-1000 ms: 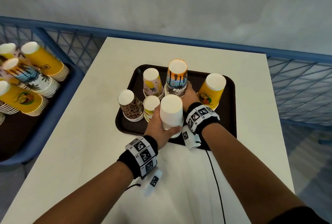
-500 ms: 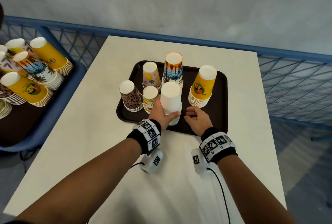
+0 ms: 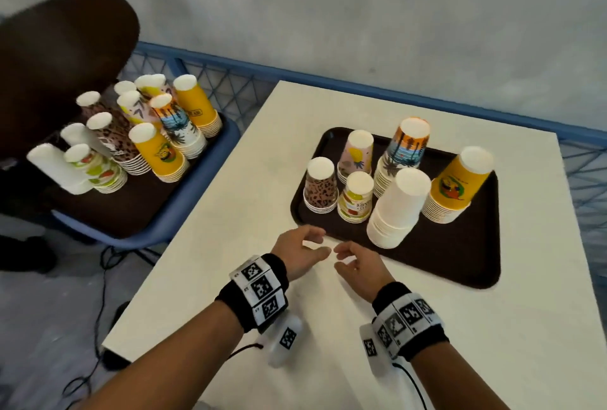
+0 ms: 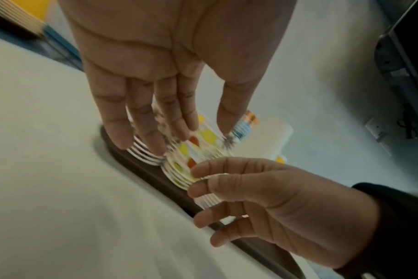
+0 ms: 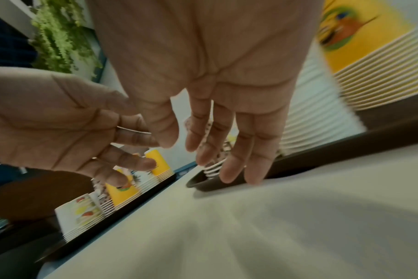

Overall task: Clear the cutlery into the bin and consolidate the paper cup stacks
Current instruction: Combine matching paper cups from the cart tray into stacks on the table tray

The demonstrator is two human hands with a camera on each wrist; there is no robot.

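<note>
Now both hands, left point(image 3: 297, 253) and right point(image 3: 356, 265), hover released near the tray point(image 3: 460, 265); a careless reach could topple the white stack point(image 3: 397, 209).

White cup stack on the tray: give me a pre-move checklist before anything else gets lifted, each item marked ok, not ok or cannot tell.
1. Left hand free: ok, fingers relaxed, holding nothing.
2. Right hand free: ok, fingers loose, holding nothing.
3. White cup stack released and resting on the tray: ok, no hand touches it.
4. White cup stack upright: cannot tell, it looks tilted, but the wide lens may cause that.
5. Fruit-print stack clear of the white one: cannot tell, they stand very close.
6. Cutlery left on the table: ok, none visible.
</note>
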